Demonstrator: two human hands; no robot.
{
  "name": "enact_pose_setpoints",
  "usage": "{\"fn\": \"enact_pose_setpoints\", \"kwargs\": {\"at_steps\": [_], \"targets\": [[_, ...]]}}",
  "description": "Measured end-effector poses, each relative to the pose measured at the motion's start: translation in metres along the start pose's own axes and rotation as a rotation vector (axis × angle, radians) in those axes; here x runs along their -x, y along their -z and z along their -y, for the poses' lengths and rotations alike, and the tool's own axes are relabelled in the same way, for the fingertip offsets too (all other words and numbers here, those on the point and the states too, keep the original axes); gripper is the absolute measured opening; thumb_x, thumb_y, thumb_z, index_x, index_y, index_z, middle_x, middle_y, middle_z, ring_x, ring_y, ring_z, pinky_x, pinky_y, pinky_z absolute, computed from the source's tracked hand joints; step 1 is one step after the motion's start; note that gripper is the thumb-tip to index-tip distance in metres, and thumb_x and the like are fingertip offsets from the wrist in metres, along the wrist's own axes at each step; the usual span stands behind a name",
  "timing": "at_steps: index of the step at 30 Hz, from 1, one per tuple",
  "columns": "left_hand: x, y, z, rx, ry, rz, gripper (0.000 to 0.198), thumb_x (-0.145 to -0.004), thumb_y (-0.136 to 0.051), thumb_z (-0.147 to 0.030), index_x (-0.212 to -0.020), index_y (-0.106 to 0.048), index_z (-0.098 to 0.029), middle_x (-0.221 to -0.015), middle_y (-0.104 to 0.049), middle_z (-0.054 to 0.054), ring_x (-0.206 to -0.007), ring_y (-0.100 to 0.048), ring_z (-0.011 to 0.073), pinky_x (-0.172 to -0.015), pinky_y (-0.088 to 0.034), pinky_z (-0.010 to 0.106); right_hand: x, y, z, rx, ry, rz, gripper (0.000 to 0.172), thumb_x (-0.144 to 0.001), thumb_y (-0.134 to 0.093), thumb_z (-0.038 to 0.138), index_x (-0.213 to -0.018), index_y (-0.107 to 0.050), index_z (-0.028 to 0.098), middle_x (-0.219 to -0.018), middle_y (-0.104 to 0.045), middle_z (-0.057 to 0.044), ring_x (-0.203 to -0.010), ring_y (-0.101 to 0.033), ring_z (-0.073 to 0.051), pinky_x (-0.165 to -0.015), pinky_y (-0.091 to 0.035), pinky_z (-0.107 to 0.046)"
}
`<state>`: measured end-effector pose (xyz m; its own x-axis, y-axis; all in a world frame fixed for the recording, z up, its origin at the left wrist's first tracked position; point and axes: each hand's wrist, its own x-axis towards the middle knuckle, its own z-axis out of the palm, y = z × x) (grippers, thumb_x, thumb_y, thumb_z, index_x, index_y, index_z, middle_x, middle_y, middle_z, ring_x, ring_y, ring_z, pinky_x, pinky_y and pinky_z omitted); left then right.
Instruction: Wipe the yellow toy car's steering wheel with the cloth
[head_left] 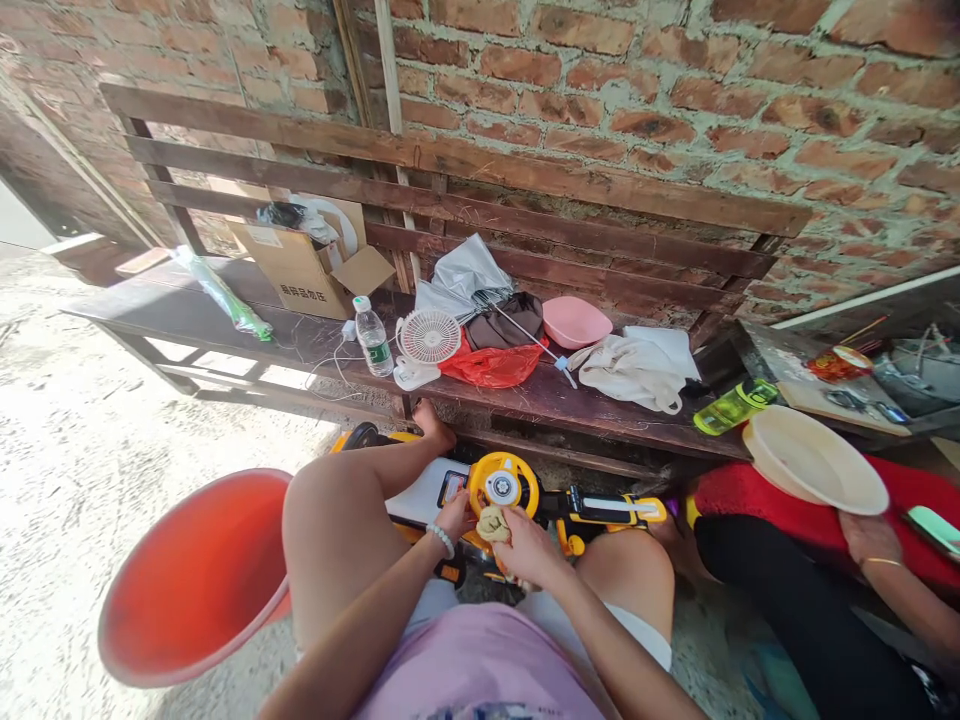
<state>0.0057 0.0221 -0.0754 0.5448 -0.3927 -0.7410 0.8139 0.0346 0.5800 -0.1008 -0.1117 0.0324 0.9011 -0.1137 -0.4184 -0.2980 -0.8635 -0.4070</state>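
Observation:
A yellow ride-on toy digger (416, 495) with a white seat stands between my knees. Its yellow steering wheel (531, 478) has a grey-white hub. At the wheel's lower left rim is my left hand (454, 515), a beaded bracelet on its wrist, with the fingers closed against the rim and partly hidden. My right hand (529, 550) is closed round a crumpled beige rag (493, 524), which it holds against the lower part of the wheel. The digger's arm (611, 508) stretches to the right, past my right knee.
A large red tub (199, 570) stands at left. Behind the toy runs a wooden bench (322, 365) bearing a cardboard box (296, 270), water bottle (373, 338), white fan (429, 340), pink basin (576, 322) and bags. At right another person's hand (870, 540) touches a cream basin (814, 460).

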Motion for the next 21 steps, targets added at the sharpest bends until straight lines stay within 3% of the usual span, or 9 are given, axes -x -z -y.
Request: {"fn": "enact_pose_setpoints", "kwargs": {"at_steps": [4, 6, 9, 14, 18, 21], "targets": [[0.007, 0.007, -0.008, 0.128, 0.089, -0.001, 0.044, -0.109, -0.025, -0.045, -0.104, -0.060, -0.020, -0.075, -0.070, 0.003, -0.060, -0.065, 0.0154, -0.067, -0.054, 0.028, -0.040, 0.023, 0.018, 0.068, -0.002, -0.203, 0.071, -0.085, -0.064, 0.026, -0.154, -0.047, 0.030, -0.161, -0.043, -0.012, -0.114, -0.067, -0.027, -0.094, -0.049, -0.034], [0.009, 0.009, -0.010, 0.171, 0.108, -0.012, 0.050, -0.109, -0.017, -0.050, -0.109, -0.059, -0.021, -0.071, -0.068, 0.002, -0.059, -0.065, 0.0166, -0.069, -0.055, 0.030, -0.061, 0.024, 0.030, 0.135, 0.008, -0.229, 0.067, -0.087, -0.065, 0.024, -0.151, -0.050, 0.031, -0.160, -0.043, -0.012, -0.117, -0.064, -0.028, -0.096, -0.049, -0.036], [0.010, 0.011, -0.010, 0.197, 0.117, -0.028, 0.054, -0.108, -0.015, -0.051, -0.114, -0.060, -0.022, -0.071, -0.067, 0.001, -0.061, -0.067, 0.0184, -0.072, -0.056, 0.031, -0.076, 0.008, 0.044, 0.255, 0.069, -0.148, 0.049, -0.088, -0.063, 0.020, -0.136, -0.063, 0.027, -0.148, -0.054, -0.012, -0.121, -0.059, -0.031, -0.095, -0.050, -0.039], [0.005, 0.012, -0.007, 0.216, 0.056, -0.033, 0.049, -0.106, -0.025, -0.050, -0.115, -0.063, -0.020, -0.081, -0.073, 0.004, -0.070, -0.070, 0.0200, -0.074, -0.056, 0.032, -0.050, -0.030, 0.041, 0.298, 0.198, -0.083, 0.042, -0.085, -0.068, 0.024, -0.127, -0.066, 0.021, -0.146, -0.055, -0.013, -0.124, -0.055, -0.036, -0.098, -0.051, -0.046], [0.002, 0.011, -0.006, 0.098, 0.046, 0.006, 0.043, -0.108, -0.025, -0.046, -0.110, -0.059, -0.020, -0.079, -0.072, 0.003, -0.060, -0.064, 0.0160, -0.065, -0.052, 0.029, -0.012, -0.037, 0.008, 0.269, 0.210, -0.038, 0.039, -0.083, -0.067, 0.022, -0.123, -0.067, 0.024, -0.146, -0.054, -0.013, -0.123, -0.056, -0.034, -0.098, -0.052, -0.045], [0.001, 0.008, -0.003, 0.018, 0.037, 0.023, 0.023, -0.103, -0.049, -0.040, -0.106, -0.059, -0.020, -0.088, -0.073, 0.003, -0.068, -0.066, 0.0145, -0.070, -0.052, 0.027, 0.010, -0.036, -0.019, 0.235, 0.172, -0.023, 0.043, -0.081, -0.066, 0.018, -0.123, -0.067, 0.026, -0.148, -0.052, -0.012, -0.128, -0.054, -0.033, -0.098, -0.053, -0.043]]}}
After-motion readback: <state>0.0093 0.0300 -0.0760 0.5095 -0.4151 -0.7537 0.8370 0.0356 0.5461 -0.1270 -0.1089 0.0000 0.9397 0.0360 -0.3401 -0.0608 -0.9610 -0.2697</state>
